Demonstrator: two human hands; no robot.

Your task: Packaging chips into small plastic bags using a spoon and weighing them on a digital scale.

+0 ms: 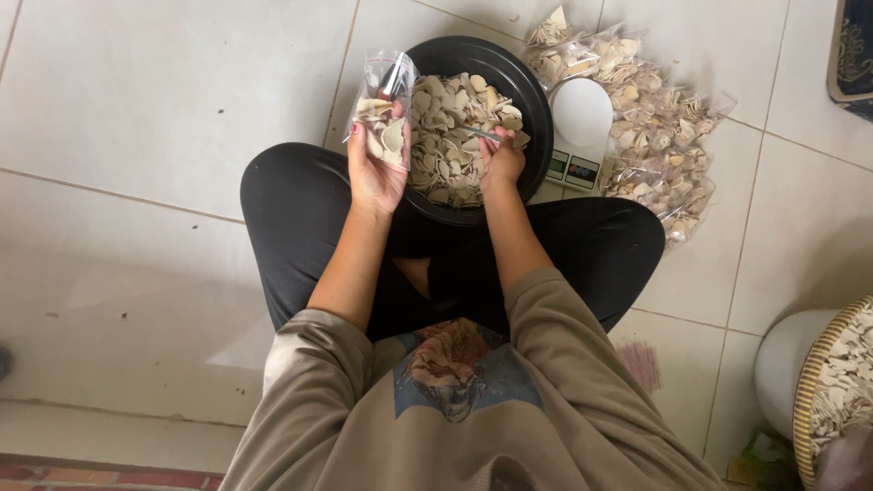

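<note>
Person sits cross-legged on a tiled floor (pixel 164 100), head cam looking straight down. Left hand (pixel 376 173) is closed round the lower part of a small clear plastic bag (pixel 386 105), held upright just left of a black bowl (pixel 536 100); bag is partly filled w/ pale chips, mouth open at top. Right hand (pixel 502 162) is over the near side of the bowl, fingers pinched on a thin metal utensil (pixel 486 136), prob. a spoon, its tip among the pale chips (pixel 455 127) heaped in the bowl. Bowl rests on the floor betw. the knees.

Handling, as a judgement: the bag is thin, soft film, light, w/ no stiffness of its own, so it folds unless held. Best grip is around the filled bottom, as now, w/ thumb and fingers keeping the mouth open. Film is likely slippery, so a squeeze rather than a pinch. The chips look dry, thin and brittle, easy to crack if pressed; scoop, don't grab.

Just right of the bowl sits a small kitchen scale (pixel 580 114) w/ a white round pan. Beyond it, a pile of filled bags (pixel 659 136) lies on the floor. At far right edge, a woven tray (pixel 841 382) holds more chips.
</note>
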